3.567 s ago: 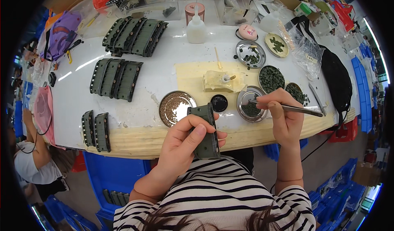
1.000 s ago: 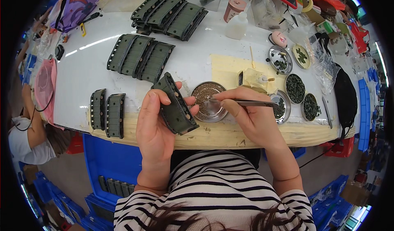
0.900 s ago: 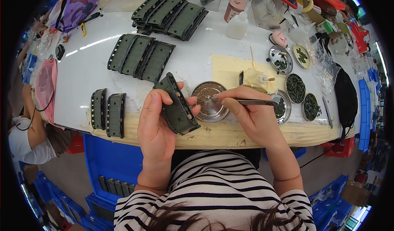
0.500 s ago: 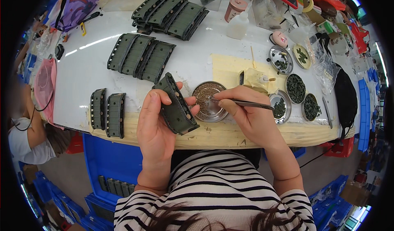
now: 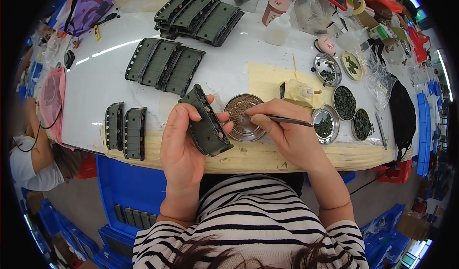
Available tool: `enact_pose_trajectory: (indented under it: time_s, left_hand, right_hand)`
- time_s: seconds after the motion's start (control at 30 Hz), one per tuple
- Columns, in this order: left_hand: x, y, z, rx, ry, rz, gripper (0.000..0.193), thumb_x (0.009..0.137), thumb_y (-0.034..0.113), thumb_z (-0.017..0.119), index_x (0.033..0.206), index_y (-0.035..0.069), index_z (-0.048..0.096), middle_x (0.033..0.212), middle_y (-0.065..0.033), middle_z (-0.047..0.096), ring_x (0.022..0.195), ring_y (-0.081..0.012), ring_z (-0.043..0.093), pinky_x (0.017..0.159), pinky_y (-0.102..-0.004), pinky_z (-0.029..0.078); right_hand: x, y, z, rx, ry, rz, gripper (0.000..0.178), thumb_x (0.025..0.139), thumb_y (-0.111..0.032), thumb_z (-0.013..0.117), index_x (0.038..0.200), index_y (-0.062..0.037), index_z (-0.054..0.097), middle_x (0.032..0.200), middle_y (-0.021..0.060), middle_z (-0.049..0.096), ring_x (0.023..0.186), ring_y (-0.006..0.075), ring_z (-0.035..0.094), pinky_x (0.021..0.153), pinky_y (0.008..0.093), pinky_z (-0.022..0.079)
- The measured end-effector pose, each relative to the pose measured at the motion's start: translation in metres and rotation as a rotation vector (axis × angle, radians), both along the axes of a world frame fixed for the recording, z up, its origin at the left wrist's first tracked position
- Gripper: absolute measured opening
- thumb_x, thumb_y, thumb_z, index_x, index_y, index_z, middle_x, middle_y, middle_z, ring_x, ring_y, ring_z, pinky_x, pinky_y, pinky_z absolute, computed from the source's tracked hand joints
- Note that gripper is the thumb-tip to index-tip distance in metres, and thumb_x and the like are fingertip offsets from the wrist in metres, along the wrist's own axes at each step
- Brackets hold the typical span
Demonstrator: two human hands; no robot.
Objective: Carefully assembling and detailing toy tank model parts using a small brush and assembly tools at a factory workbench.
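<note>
My left hand (image 5: 180, 147) is closed around a dark green panel-like piece (image 5: 205, 120) with a dark ribbed edge and small round brownish spots along it. It tilts up in front of me over the table's near edge. In my right hand (image 5: 294, 137) is a pair of tweezers (image 5: 292, 120), pinched between thumb and fingers. Their tips point down into a round metal dish (image 5: 247, 136) of tiny brown pieces, and my fingers partly hide the tips. The dish stands just right of the green piece, by my left fingertips.
Two similar green pieces (image 5: 135, 134) stand at the left; stacks of larger green panels (image 5: 165, 68) lie behind. Dishes of dark green bits (image 5: 344, 102), a yellowish wrapped block (image 5: 295, 91) and a white bottle (image 5: 277, 31) are at the right. A blue bin (image 5: 131, 183) sits below the table edge.
My right hand and the tweezers have shifted slightly left over the dish. My left hand and the green piece stay almost still.
</note>
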State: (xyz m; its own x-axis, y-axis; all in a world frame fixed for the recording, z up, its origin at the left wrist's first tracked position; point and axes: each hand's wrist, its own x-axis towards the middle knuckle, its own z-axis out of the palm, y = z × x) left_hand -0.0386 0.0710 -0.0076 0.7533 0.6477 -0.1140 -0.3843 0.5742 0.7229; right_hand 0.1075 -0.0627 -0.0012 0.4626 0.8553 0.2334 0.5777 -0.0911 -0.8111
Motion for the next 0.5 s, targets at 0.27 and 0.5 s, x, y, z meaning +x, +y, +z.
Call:
enact_pose_trajectory:
  time_s: [0.27, 0.5]
  left_hand:
    - [0.001, -0.008, 0.005, -0.008, 0.015, -0.161, 0.026, 0.102, 0.024, 0.037, 0.098, 0.001, 0.049, 0.120, -0.0156, 0.050, 0.101, -0.0249, 0.062, 0.086, -0.0413, 0.056]
    - [0.015, -0.025, 0.004, -0.236, -0.050, -0.515, 0.030, 0.102, 0.029, 0.038, 0.100, 0.003, 0.051, 0.106, -0.0096, 0.057, 0.094, -0.0156, 0.061, 0.086, -0.0390, 0.056]
  right_hand:
    - [-0.002, -0.015, 0.026, 0.295, 0.048, 0.032, 0.018, 0.082, -0.009, 0.065, 0.099, -0.0034, 0.069, 0.087, 0.0101, 0.066, 0.076, 0.0240, 0.062, 0.068, 0.0317, 0.048]
    - [-0.001, -0.024, 0.033, 0.317, -0.229, 0.150, 0.036, 0.074, -0.030, 0.071, 0.100, -0.0060, 0.069, 0.093, 0.0072, 0.064, 0.074, 0.0233, 0.059, 0.067, 0.0314, 0.047]
